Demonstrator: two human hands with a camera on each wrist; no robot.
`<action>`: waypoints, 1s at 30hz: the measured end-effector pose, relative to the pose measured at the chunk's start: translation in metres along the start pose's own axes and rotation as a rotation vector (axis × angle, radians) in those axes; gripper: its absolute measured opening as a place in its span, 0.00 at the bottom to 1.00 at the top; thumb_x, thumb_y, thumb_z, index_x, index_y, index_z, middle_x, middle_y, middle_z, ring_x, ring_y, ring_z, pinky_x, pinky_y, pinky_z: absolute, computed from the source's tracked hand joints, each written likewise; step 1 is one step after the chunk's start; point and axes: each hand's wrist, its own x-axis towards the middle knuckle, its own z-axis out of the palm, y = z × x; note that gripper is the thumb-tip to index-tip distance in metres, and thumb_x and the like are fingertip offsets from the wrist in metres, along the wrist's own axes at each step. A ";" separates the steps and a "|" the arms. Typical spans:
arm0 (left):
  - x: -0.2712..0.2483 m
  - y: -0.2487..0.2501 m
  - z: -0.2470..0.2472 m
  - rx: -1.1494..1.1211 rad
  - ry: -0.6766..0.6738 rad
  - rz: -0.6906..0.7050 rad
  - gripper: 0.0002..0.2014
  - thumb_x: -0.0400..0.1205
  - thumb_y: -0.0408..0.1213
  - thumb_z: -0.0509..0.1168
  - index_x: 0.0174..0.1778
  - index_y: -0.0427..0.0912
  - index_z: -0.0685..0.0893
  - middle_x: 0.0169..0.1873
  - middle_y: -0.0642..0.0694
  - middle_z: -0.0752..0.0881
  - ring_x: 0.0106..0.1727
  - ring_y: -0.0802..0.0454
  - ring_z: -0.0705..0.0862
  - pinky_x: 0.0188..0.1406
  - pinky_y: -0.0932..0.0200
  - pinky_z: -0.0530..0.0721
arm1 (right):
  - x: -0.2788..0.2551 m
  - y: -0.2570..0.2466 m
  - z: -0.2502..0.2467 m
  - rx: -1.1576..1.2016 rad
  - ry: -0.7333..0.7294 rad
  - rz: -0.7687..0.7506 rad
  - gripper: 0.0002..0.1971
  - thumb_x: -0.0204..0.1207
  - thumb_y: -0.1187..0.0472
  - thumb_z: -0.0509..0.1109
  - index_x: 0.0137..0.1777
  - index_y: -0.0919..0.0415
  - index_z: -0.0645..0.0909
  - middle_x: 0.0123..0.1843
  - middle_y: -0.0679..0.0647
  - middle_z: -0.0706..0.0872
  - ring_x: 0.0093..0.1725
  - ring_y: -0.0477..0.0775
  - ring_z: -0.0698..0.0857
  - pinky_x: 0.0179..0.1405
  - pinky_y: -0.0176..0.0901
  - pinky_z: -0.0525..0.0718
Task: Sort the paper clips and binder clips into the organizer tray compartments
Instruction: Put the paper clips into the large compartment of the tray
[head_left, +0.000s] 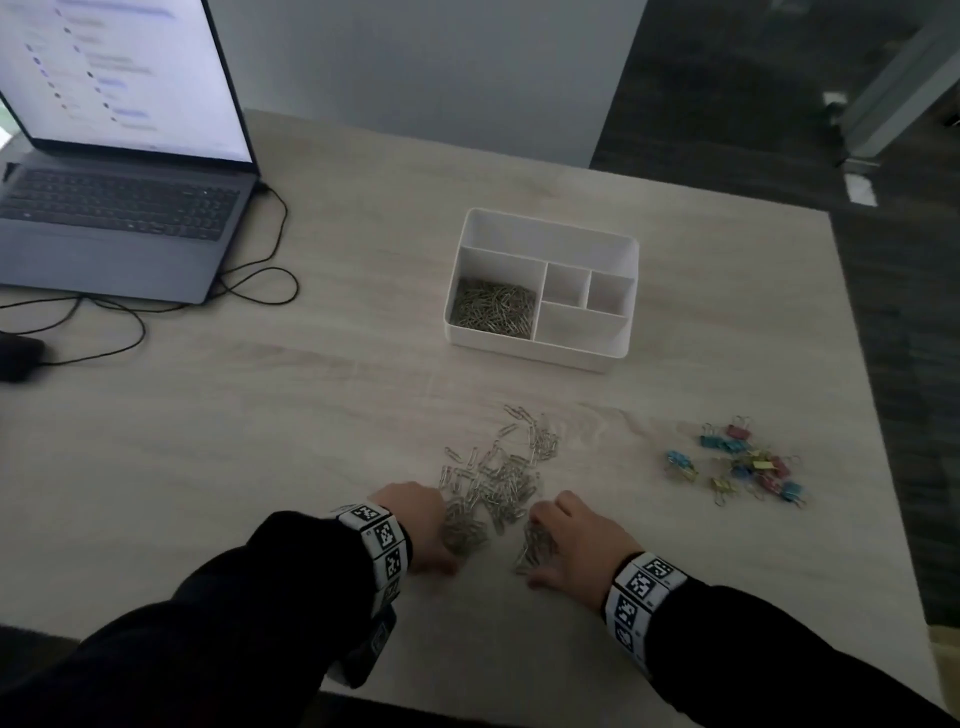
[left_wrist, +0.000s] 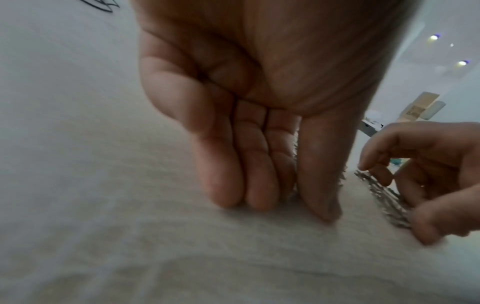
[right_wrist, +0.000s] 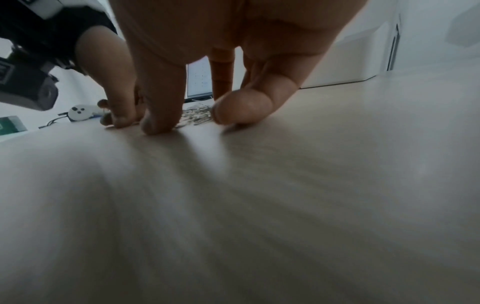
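Observation:
A white organizer tray stands mid-table; its front left compartment holds a heap of silver paper clips, and the other compartments look bare. Loose paper clips lie scattered in front of it. Coloured binder clips lie to the right. My left hand sits at the pile's near left edge, its straight fingers pressed together with tips on the table and clips behind them. My right hand curls round a bunch of clips between fingers and thumb.
An open laptop stands at the far left, with a black cable looping over the table beside it. A dark object lies at the left edge. The table's right edge drops to dark floor.

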 end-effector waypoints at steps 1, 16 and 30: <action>0.002 0.003 0.001 -0.026 0.029 -0.012 0.28 0.64 0.66 0.69 0.35 0.41 0.81 0.37 0.43 0.88 0.41 0.42 0.87 0.38 0.58 0.83 | 0.003 -0.004 0.001 0.012 0.010 0.007 0.33 0.67 0.36 0.73 0.67 0.48 0.67 0.62 0.51 0.70 0.56 0.59 0.82 0.55 0.49 0.82; 0.009 -0.018 -0.009 -0.495 0.552 0.017 0.06 0.76 0.46 0.67 0.38 0.51 0.78 0.35 0.54 0.78 0.43 0.47 0.81 0.39 0.58 0.73 | 0.018 0.012 -0.030 0.344 0.364 0.207 0.11 0.76 0.59 0.65 0.58 0.54 0.77 0.56 0.51 0.74 0.45 0.46 0.77 0.57 0.44 0.80; 0.008 0.005 0.002 -0.492 0.478 0.172 0.27 0.75 0.34 0.62 0.72 0.46 0.75 0.64 0.44 0.75 0.64 0.44 0.77 0.69 0.55 0.74 | 0.035 -0.003 -0.030 0.241 0.366 0.132 0.26 0.72 0.59 0.64 0.73 0.55 0.74 0.64 0.53 0.72 0.63 0.56 0.75 0.70 0.52 0.75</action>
